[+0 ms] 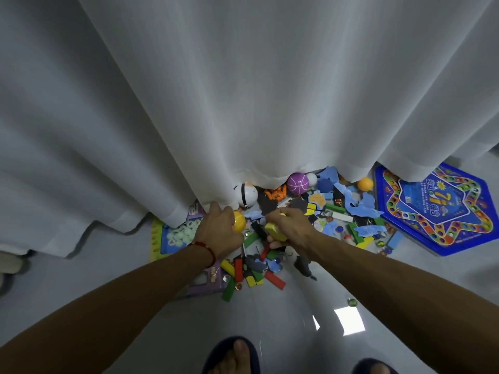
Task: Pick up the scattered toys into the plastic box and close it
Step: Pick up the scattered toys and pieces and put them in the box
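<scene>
A heap of toys lies on the grey floor at the foot of a white curtain. My left hand (220, 228) curls round a yellow ball (239, 222). My right hand (293, 230) grips a yellow block (275, 231) above the heap. Red, green and yellow wooden blocks (244, 271) lie just below my hands. A white egg-shaped toy (245, 196), an orange figure (276, 193), a purple ball (297, 183) and an orange ball (365, 184) sit by the curtain hem. Blue puzzle pieces (363, 209) spread to the right. No plastic box is in view.
The white curtain (243, 90) hangs over the far half of the heap. A blue hexagonal game board (437, 209) lies at the right, and a purple and yellow game board (175, 238) at the left. A marble (351, 302) sits alone. My feet in dark slippers (235, 354) stand at the bottom.
</scene>
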`<state>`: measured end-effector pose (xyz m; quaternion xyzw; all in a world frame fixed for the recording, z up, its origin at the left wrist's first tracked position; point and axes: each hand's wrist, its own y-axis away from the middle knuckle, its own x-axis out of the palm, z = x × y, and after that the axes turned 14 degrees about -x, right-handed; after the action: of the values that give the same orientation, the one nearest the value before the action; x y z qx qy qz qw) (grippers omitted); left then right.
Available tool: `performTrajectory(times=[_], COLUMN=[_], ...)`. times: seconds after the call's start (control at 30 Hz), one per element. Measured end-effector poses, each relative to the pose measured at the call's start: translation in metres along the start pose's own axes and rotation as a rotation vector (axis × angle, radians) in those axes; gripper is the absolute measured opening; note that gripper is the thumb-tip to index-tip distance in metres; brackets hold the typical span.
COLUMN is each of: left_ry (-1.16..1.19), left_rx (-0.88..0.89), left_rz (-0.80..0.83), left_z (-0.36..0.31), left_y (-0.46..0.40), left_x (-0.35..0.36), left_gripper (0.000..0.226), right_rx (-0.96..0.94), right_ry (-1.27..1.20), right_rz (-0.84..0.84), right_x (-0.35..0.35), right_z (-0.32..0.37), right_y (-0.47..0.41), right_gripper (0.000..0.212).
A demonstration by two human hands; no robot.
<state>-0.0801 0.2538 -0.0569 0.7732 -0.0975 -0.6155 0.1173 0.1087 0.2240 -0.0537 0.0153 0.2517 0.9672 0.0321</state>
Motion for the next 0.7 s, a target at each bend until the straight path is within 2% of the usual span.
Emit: performTrajectory(times=[0.07,0.13,0.23,0.3,0.4,0.47,0.53,0.6,0.63,0.7], left_ry=[0.120,0.361,0.898,1.076,1.108,1.109,1.168,1.202,1.197,1.140], left_rx=[-0.007,-0.082,-0.266,-0.254,-0.134,-0.046,-0.025,0.012,0.032,0.080], left_rz=[0.047,0.161,0.491,0.669,0.826,0.933,1.114,1.286,1.344,1.390], left_z=[-0.014,-0.036,-0.086,-0.124,-0.191,-0.240,-0.292,-0.338,-0.356,-0.382], left_y=[0.007,0.019,0.047,0.074,0.120,0.151,0.188,0.230,0.249,0.279], left_x=[-0.005,-0.015,-0.035,-0.049,-0.059,-0.062,-0.068,-0.077,-0.081,-0.087], left_gripper=[0.033,0.032,0.025,0.018,0.031,0.032,0.034,0.026,0.023,0.040], right_rx=[0.048,0.079,0.067,0.028,-0.104,-0.204,-0.268,-0.283,-0.278,-0.258], right_ry=[-0.085,-0.169,-0.253,-0.402,-0.619,-0.680,-0.763,-0.849,-0.867,-0.900], right_rz=[0.005,0.001,-0.084,-0.197,-0.423,-0.644,-0.868,-1.057,-1.134,-1.224], right_x=[-0.003,-0.009,-0.033,-0.058,-0.110,-0.150,-0.198,-0.246,-0.265,-0.291], right_z=[0.002,0.011,0.028,0.036,0.042,0.044,0.041,0.033,0.031,0.026], right_y=[0.016,0.038,0.086,0.125,0.192,0.237,0.280,0.320,0.339,0.368], right_gripper=[0.025,0.027,0.031,0.029,0.030,0.026,0.021,0.018,0.023,0.037])
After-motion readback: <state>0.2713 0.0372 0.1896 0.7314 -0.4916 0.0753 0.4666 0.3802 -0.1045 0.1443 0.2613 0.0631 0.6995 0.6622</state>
